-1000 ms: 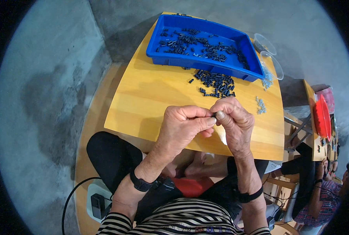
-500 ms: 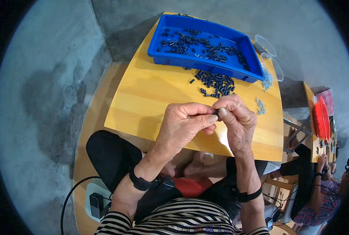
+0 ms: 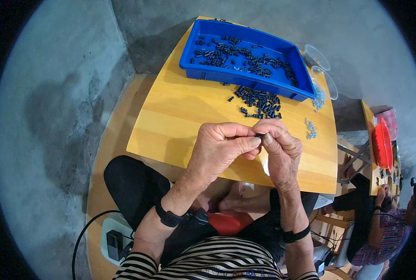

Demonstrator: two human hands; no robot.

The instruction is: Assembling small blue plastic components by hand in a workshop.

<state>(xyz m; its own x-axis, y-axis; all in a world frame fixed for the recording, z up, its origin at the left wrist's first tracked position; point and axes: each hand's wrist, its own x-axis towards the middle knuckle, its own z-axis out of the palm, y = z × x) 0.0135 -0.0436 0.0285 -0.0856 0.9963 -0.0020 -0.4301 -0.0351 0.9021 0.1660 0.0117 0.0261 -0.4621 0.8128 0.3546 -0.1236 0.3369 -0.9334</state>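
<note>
My left hand (image 3: 226, 143) and my right hand (image 3: 280, 148) meet above the near part of the table, both closed in a pinch. Between their fingertips is a small black plastic part (image 3: 259, 136), mostly covered by the fingers. Just beyond the hands lies a loose pile of small black cylindrical parts (image 3: 260, 100). A blue tray (image 3: 250, 82) behind that pile holds many more of the same black pieces. To the right of my right hand is a small heap of clear or silvery little pieces (image 3: 310, 129).
The yellow wooden table (image 3: 170, 119) has a clear tub (image 3: 316, 57) at its far right, with more silvery pieces (image 3: 318, 99) near it. At another table on the right, a person (image 3: 380, 233) sits by a red basin (image 3: 382, 144). A grey wall (image 3: 63, 93) stands left.
My right hand has shifted slightly down and left, its fingers closer around the black part. The left hand stays nearly in place. The whole view has tilted a little.
</note>
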